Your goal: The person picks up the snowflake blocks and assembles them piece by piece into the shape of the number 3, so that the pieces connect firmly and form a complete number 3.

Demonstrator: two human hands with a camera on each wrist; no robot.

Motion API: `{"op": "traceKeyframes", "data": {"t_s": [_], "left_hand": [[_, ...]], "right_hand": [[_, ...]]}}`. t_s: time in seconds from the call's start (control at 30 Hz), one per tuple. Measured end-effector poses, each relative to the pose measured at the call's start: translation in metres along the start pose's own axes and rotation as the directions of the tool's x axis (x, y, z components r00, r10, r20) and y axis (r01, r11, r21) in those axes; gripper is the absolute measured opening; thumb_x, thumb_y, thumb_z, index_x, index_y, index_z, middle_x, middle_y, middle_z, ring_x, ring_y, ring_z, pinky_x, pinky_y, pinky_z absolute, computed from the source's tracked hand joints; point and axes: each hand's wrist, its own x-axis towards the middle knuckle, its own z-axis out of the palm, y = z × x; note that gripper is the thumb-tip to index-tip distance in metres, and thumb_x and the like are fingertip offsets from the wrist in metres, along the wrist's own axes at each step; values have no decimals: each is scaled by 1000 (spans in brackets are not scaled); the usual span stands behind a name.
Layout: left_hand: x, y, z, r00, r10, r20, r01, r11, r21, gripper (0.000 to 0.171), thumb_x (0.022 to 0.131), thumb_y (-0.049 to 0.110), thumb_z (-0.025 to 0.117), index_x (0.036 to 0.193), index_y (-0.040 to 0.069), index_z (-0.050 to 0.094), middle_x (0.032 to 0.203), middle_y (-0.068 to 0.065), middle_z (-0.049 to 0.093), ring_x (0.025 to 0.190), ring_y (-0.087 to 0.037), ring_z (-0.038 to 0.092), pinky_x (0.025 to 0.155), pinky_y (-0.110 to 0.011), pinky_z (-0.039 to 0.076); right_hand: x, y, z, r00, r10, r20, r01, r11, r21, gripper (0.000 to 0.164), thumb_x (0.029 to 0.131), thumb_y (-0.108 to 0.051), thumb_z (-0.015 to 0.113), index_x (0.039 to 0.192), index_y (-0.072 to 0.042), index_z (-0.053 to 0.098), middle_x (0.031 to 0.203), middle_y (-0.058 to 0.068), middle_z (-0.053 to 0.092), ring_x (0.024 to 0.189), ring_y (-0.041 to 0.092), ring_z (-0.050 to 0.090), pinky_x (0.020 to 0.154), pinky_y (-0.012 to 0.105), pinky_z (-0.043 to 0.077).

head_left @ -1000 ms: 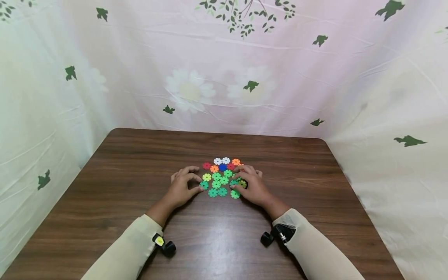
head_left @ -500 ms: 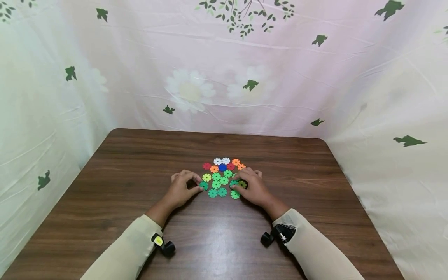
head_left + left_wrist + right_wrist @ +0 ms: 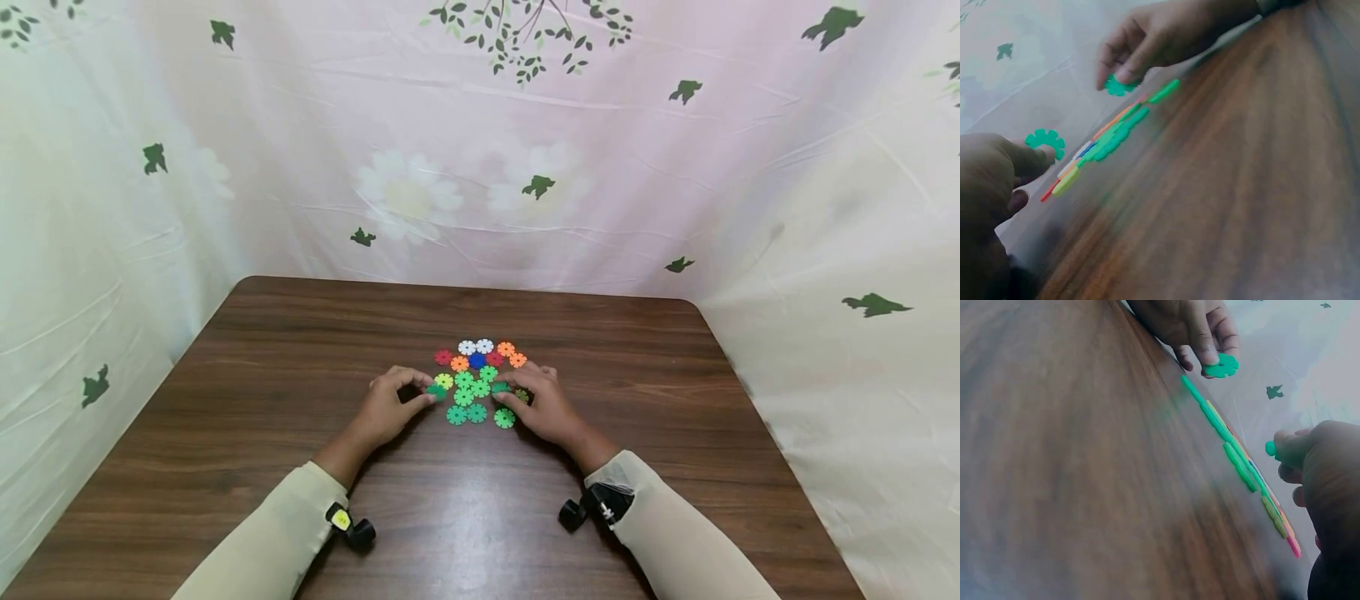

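My left hand point(image 3: 386, 408) pinches a dark green notched plastic disc point(image 3: 437, 392) between thumb and finger. In the left wrist view this disc point(image 3: 1045, 139) is raised off the tabletop. Across from it, my right hand point(image 3: 546, 406) holds a similar green disc point(image 3: 500, 387) by thumb and fingertips. The right wrist view catches only a sliver of that disc point(image 3: 1270, 448), above the table. Between the hands lie several flat discs of the same kind: light green point(image 3: 479, 387), yellow point(image 3: 444, 381), blue point(image 3: 477, 360) and others. An olive disc point(image 3: 522, 396) is partly hidden behind the right hand.
Behind the green discs lie white point(image 3: 485, 345), red point(image 3: 443, 357) and orange point(image 3: 506, 348) ones. All rest on a dark brown wooden table point(image 3: 480, 517) with rounded far corners. A pale patterned cloth point(image 3: 465, 125) surrounds its back and sides.
Both hands have taken hold of a dark green disc and lifted it off the table. The right hand's index finger has come down toward the thumb.
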Motion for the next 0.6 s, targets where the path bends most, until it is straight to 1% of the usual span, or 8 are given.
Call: {"op": "traceKeyframes", "data": {"t_s": [0.07, 0.1, 0.17, 0.27, 0.37, 0.47, 0.57, 0.6], "left_hand": [[-2, 3, 1, 1000, -8, 4, 8, 999, -43, 15, 97, 13, 84, 111, 12, 81, 109, -6, 74, 108, -23, 66, 101, -39, 54], [-2, 4, 2, 1000, -9, 7, 9, 998, -67, 15, 98, 13, 84, 112, 11, 81, 109, -7, 74, 107, -23, 66, 96, -36, 56], [-3, 9, 3, 1000, -9, 2, 9, 994, -109, 15, 98, 12, 83, 113, 10, 81, 109, -8, 75, 105, -22, 65, 91, -29, 55], [-4, 13, 6, 1000, -6, -14, 4, 988, -156, 14, 99, 10, 81, 113, 9, 81, 107, -10, 75, 101, -20, 64, 86, -25, 54], [-4, 16, 10, 1000, 1, -29, -7, 981, -196, 13, 99, 9, 81, 112, 8, 81, 106, -12, 76, 98, -16, 63, 84, -24, 53], [-6, 17, 13, 999, 9, -35, -17, 973, -232, 14, 98, 8, 82, 112, 7, 82, 104, -13, 77, 95, -13, 63, 83, -23, 53], [-7, 20, 15, 999, 22, -41, -32, 964, -265, 15, 97, 5, 82, 111, 5, 81, 102, -14, 77, 91, -10, 63, 81, -22, 53], [-7, 21, 16, 999, 22, -40, -33, 961, -275, 14, 96, 5, 82, 110, 4, 81, 101, -15, 77, 90, -10, 63, 80, -22, 53]], "right_hand": [[0, -2, 0, 1000, -6, -7, 6, 1000, -1, 28, 97, -12, 83, 125, -5, 80, 109, 6, 80, 98, 21, 67, 99, 49, 37], [0, -3, 1, 1000, -6, -10, 6, 1000, 3, 30, 96, -11, 83, 126, -4, 79, 110, 7, 80, 98, 21, 68, 99, 49, 42], [2, -5, 1, 1000, -4, -12, 4, 1000, 16, 35, 94, -10, 85, 128, -2, 79, 109, 9, 79, 97, 23, 70, 93, 48, 51], [3, -10, 1, 1000, 20, -6, -20, 998, 65, 40, 92, -7, 86, 130, 1, 77, 105, 11, 78, 95, 26, 70, 84, 48, 59], [2, -16, 1, 998, 59, -1, -58, 989, 139, 39, 92, -4, 85, 130, 3, 77, 102, 14, 76, 95, 31, 69, 85, 47, 60], [1, -23, 3, 995, 100, -6, -97, 975, 198, 38, 93, -4, 84, 130, 3, 77, 101, 15, 75, 96, 30, 69, 87, 40, 60], [0, -29, 6, 989, 147, -7, -141, 960, 242, 38, 93, -5, 84, 129, 2, 77, 100, 14, 74, 94, 21, 66, 85, 31, 57], [-1, -31, 7, 986, 164, 0, -159, 953, 258, 37, 93, -5, 84, 129, 1, 78, 99, 13, 73, 87, 17, 66, 80, 29, 58]]}}
